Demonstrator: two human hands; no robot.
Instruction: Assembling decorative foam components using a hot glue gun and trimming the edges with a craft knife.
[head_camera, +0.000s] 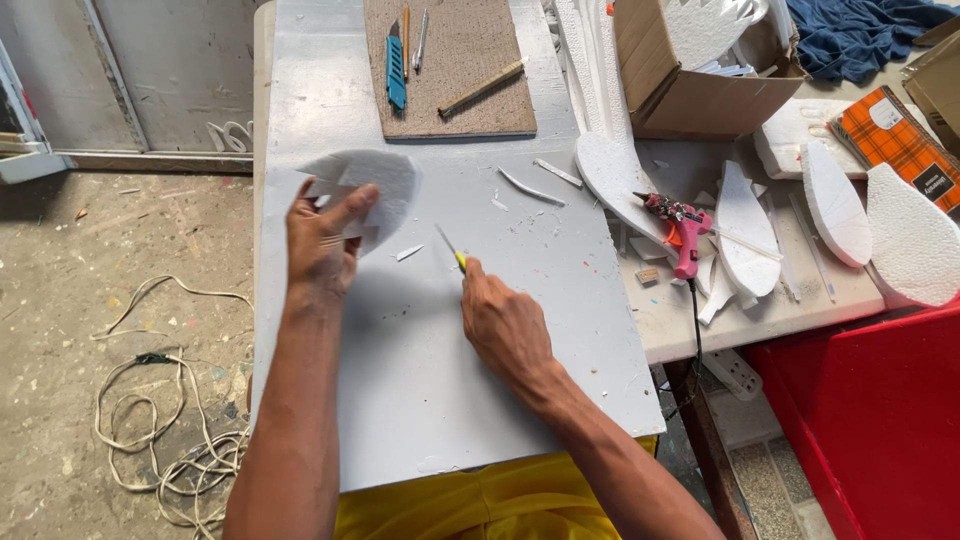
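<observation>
Left hand (322, 240) grips a white foam piece (370, 185), thumb on top and fingers curled under its near edge; the piece sits at the left edge of the grey board (430, 380), rounded end pointing far-right, long axis running near-left to far-right. Right hand (505, 325) is closed around a yellow-handled knife (450, 247); the blade points far-left toward the foam, its tip just short of it, long axis near-right to far-left. A small foam sliver (408, 253) lies on the board between the two hands. Far on the table: brown mat (470, 95) with a teal cutter (396, 70) lying lengthwise, near to far. Right: pink glue gun (685, 235) among foam offcuts; cardboard box (690, 90) beyond it.
</observation>
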